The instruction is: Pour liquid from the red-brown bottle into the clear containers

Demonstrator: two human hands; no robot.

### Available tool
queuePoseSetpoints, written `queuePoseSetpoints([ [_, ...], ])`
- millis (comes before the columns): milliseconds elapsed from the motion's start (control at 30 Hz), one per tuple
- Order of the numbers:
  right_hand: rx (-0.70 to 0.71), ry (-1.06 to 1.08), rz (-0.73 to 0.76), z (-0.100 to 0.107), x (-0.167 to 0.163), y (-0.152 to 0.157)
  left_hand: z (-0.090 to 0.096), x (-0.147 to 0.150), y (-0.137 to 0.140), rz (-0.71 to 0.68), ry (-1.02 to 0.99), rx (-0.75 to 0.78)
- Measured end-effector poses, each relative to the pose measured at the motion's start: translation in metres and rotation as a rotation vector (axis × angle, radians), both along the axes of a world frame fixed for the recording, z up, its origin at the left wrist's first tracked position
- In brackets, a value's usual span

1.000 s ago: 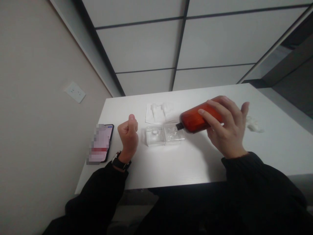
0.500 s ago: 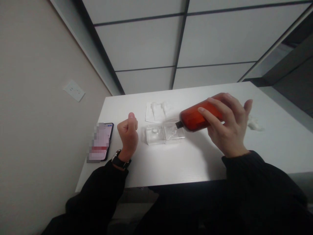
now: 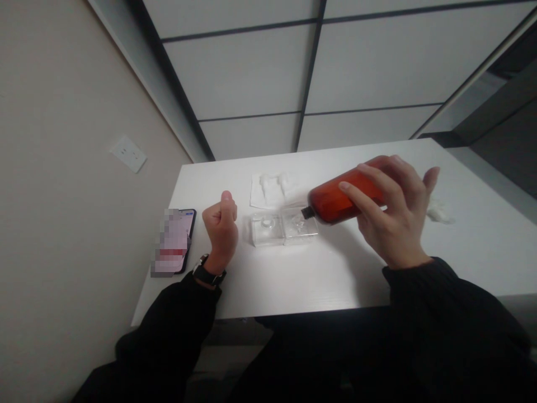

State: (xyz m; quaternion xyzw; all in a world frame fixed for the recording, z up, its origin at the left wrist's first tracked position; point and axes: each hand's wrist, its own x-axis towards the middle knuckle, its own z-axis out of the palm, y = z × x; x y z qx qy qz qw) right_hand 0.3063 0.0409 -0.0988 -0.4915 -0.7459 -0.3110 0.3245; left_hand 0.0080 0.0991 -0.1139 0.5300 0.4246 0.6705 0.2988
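Observation:
My right hand (image 3: 396,215) is wrapped round an amber bottle (image 3: 335,198), which it holds tilted with the neck down to the left. The black threaded neck is just above the right compartment of a clear plastic box (image 3: 285,242), and clear liquid shows below it. In the left compartment lies a small round clear part (image 3: 267,224). My left hand (image 3: 221,224) is a closed fist beside the box, thumb on top; what it holds, if anything, is hidden.
Behind the box, two white translucent pieces (image 3: 274,184) lie on a white tissue (image 3: 257,196). A phone (image 3: 178,243) lies at the left table edge near the wall. Past my right hand is a crumpled tissue (image 3: 439,211). White panels (image 3: 247,78) stand behind the table (image 3: 272,285).
Hardly anything differs. The view has shifted slightly; the bottle stays tilted over the right compartment and my left fist stays closed.

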Motion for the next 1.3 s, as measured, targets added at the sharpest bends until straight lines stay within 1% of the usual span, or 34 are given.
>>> queuePoseSetpoints([
  [100, 0.019, -0.017, -0.005, 0.000, 0.000, 0.000, 0.000, 0.000, 0.000, 0.006, -0.008, -0.019],
  [233, -0.039, 0.018, -0.001, 0.003, -0.002, -0.003, 0.000, -0.001, 0.001, 0.004, -0.008, -0.019],
  [367, -0.063, 0.012, -0.021, 0.005, -0.003, -0.005, -0.002, -0.002, 0.003, 0.005, -0.001, -0.019],
  [433, -0.061, 0.011, -0.011, 0.005, -0.004, -0.004, -0.004, -0.003, 0.004, 0.018, 0.013, -0.031],
  [567, -0.003, -0.013, 0.035, 0.005, -0.003, 0.000, -0.007, -0.006, 0.007, 0.041, 0.029, -0.053],
  [633, -0.005, 0.005, 0.059, 0.005, -0.002, 0.001, -0.009, -0.008, 0.009, 0.052, 0.033, -0.051],
  [733, -0.053, 0.037, 0.071, 0.007, -0.002, 0.001, -0.010, -0.010, 0.011, 0.064, 0.033, -0.050],
  [833, -0.106, 0.054, 0.046, 0.010, -0.003, 0.001, -0.011, -0.011, 0.012, 0.066, 0.030, -0.049],
  [967, -0.228, 0.118, 0.007, 0.017, -0.006, 0.002, -0.012, -0.011, 0.013, 0.058, 0.026, -0.041],
  [1033, -0.263, 0.134, 0.010, 0.020, -0.007, 0.003, -0.011, -0.011, 0.014, 0.053, 0.026, -0.037],
  [1200, -0.226, 0.054, 0.035, 0.023, -0.008, 0.004, -0.010, -0.011, 0.014, 0.044, 0.029, -0.033],
  [1300, -0.234, -0.005, 0.035, 0.025, -0.006, 0.004, -0.010, -0.012, 0.014, 0.041, 0.032, -0.036],
])
